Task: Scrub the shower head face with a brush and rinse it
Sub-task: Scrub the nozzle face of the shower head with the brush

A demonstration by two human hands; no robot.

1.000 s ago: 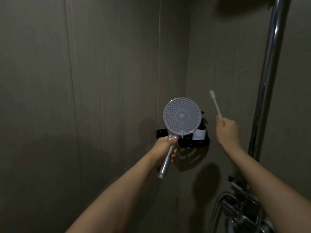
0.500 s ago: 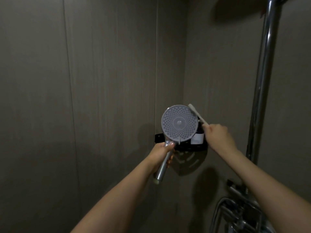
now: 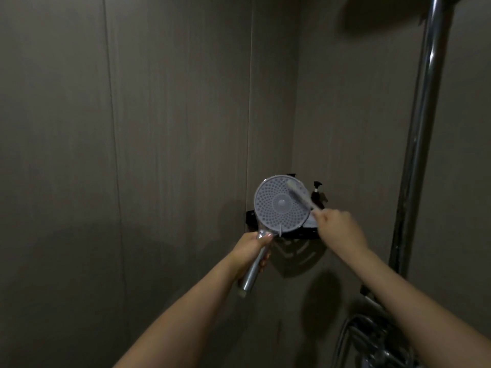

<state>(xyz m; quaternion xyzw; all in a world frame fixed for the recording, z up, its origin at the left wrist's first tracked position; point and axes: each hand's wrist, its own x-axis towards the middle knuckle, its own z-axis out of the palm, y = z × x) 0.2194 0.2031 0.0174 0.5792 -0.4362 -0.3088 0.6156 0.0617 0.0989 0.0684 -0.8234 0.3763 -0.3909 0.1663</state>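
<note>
The shower head [image 3: 281,204] was held up in front of the wall corner, its round perforated face turned toward the camera and its chrome handle angled down and to the left. The handle was gripped by the left hand [image 3: 251,251], fingers curled round it just below the face, thumb laid along the top of the grip. A white brush [image 3: 299,196] was held by the right hand [image 3: 338,225], its thin handle pinched between curled fingers; the bristle end was laid across the upper right part of the face, apparently touching it, though contact could not be confirmed because of motion blur. Behind the head, a black corner shelf [image 3: 300,235] was fixed to the wall, mostly hidden by the head and the right hand. A dark pump bottle [image 3: 316,193] was seen standing on that shelf, just right of the face's rim. A chrome riser pipe [image 3: 422,134] was run vertically along the right wall, well apart from both hands. Chrome valve fittings and a hose [image 3: 372,338] were visible at the lower right, below the right forearm. No water was seen on the face.
</note>
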